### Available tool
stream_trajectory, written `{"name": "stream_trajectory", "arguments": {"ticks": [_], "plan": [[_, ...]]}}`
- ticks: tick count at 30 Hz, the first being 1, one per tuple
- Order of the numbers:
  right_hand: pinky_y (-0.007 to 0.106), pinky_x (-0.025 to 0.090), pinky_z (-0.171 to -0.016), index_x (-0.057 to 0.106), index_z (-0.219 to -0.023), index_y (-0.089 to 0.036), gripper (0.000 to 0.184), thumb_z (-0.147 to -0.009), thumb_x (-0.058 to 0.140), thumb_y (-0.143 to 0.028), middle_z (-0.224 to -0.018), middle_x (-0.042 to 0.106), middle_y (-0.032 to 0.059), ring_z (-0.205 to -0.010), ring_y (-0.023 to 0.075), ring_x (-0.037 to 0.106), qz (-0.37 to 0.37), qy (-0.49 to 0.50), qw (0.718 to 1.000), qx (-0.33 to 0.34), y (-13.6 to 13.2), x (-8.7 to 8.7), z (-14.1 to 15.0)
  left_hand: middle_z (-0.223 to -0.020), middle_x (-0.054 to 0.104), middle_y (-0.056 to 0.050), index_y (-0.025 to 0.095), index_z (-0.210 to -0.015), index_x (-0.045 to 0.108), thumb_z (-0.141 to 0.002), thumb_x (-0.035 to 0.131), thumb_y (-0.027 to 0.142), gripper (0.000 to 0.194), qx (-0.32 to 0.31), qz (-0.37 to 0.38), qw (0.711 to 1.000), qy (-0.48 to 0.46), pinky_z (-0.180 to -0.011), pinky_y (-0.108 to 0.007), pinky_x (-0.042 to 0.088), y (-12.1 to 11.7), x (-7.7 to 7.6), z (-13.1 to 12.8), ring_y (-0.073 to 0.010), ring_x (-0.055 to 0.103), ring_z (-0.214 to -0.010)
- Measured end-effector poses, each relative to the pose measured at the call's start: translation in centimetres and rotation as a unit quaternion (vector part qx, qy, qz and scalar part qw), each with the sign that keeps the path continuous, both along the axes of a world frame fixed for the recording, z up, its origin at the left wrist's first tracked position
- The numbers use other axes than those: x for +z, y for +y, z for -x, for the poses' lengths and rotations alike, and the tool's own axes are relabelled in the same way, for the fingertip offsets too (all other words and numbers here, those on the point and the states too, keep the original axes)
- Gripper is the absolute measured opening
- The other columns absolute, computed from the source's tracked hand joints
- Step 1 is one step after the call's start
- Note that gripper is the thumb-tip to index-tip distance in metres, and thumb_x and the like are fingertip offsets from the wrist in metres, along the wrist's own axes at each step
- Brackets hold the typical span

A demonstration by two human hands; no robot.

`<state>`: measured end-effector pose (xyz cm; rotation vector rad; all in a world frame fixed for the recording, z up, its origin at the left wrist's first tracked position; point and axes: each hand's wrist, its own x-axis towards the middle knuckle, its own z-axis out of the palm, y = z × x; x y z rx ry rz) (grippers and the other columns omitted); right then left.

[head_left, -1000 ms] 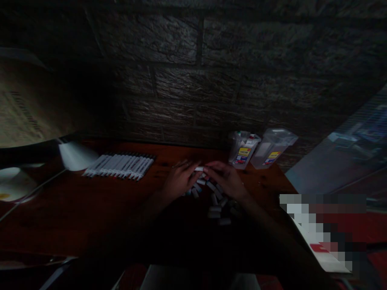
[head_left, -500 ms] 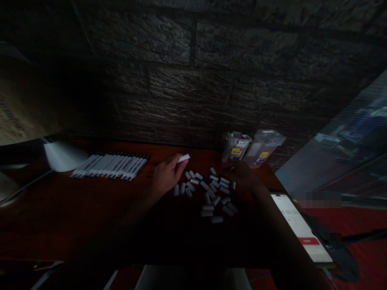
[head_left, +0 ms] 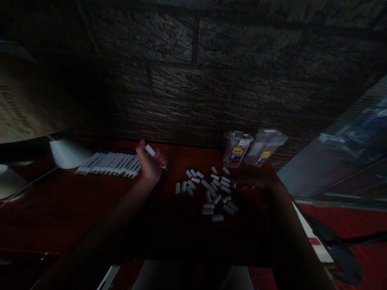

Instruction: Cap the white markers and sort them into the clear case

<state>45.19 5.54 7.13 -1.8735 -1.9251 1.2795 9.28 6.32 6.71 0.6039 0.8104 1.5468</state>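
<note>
My left hand [head_left: 151, 161] is closed around a white marker [head_left: 150, 150] with a purple upper end; its lower end pokes out below my fingers. It is at the right end of a row of white markers [head_left: 109, 164] laid side by side on the table. My right hand [head_left: 255, 178], in deep shadow, hovers low by the right edge of a scatter of short white marker caps [head_left: 208, 196]. Its fingers look loosely stretched with nothing visible in them. One cap [head_left: 226, 170] lies just left of those fingers.
Two clear plastic cases with yellow labels stand at the back right; the left case [head_left: 236, 150] has a few markers in it, beside the other case [head_left: 266, 148]. A lit phone [head_left: 314, 237] lies at the right edge, partly behind my forearm. A white lamp-like cone [head_left: 69, 153] is at left.
My left hand has moved left with the marker and turned it more upright. My right hand has drawn to the right, and a cap now shows on the table where its fingers were.
</note>
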Motion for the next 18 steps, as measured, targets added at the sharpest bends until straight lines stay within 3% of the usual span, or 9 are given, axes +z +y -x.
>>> {"name": "stream_trajectory", "arguments": {"ticks": [3,8,12,15,18], "plan": [[0.024,0.059,-0.061,0.072,-0.100,-0.016,0.048,-0.063,0.085,-0.043,-0.088,0.077,0.0091,-0.072,0.0189,0.073,0.047,0.040,0.998,-0.011,-0.1,-0.2,0.1,-0.039,0.018,0.005,0.023,-0.048,0.022,-0.085,0.020,0.075,0.063,-0.006,0.016,0.995,-0.099,-0.036,-0.026,0.020,-0.1,0.2,0.6,-0.0089,0.021,-0.032],[0.028,0.061,-0.066,0.073,-0.091,-0.017,0.042,-0.054,0.086,-0.032,-0.089,0.076,0.0075,-0.074,0.0202,0.073,0.023,0.109,0.994,-0.022,0.1,-1.0,0.5,-0.042,0.018,0.005,0.025,-0.051,0.020,-0.086,0.017,0.070,0.056,0.001,0.036,0.986,-0.164,-0.037,-0.027,0.020,-0.2,-0.1,1.1,-0.0105,0.018,-0.037],[0.027,0.059,-0.058,0.073,-0.088,-0.019,0.032,-0.057,0.080,-0.024,-0.083,0.076,0.0051,-0.068,0.0199,0.071,-0.016,0.111,0.994,0.003,-0.2,-1.1,0.9,-0.043,0.014,0.005,0.024,-0.049,0.019,-0.086,0.010,0.069,0.059,0.006,0.005,0.994,-0.111,-0.038,-0.026,0.023,0.0,-0.2,1.2,-0.0096,0.015,-0.039],[0.028,0.057,-0.060,0.073,-0.084,-0.019,0.025,-0.060,0.075,-0.019,-0.081,0.076,0.0048,-0.070,0.0208,0.072,-0.081,0.059,0.994,0.044,-0.1,-1.2,1.3,-0.044,0.013,0.005,0.024,-0.047,0.020,-0.084,0.009,0.076,0.065,0.002,-0.033,0.999,-0.037,-0.038,-0.027,0.024,0.1,-0.5,1.2,-0.0096,0.015,-0.039],[0.029,0.056,-0.063,0.072,-0.080,-0.020,0.020,-0.061,0.075,-0.018,-0.081,0.076,0.0052,-0.073,0.0220,0.072,-0.152,-0.001,0.986,0.062,0.2,-1.8,1.8,-0.043,0.013,0.005,0.024,-0.045,0.022,-0.083,0.009,0.080,0.069,-0.033,-0.056,0.997,-0.029,-0.037,-0.026,0.024,0.1,-0.8,1.3,-0.0089,0.016,-0.038]]}}
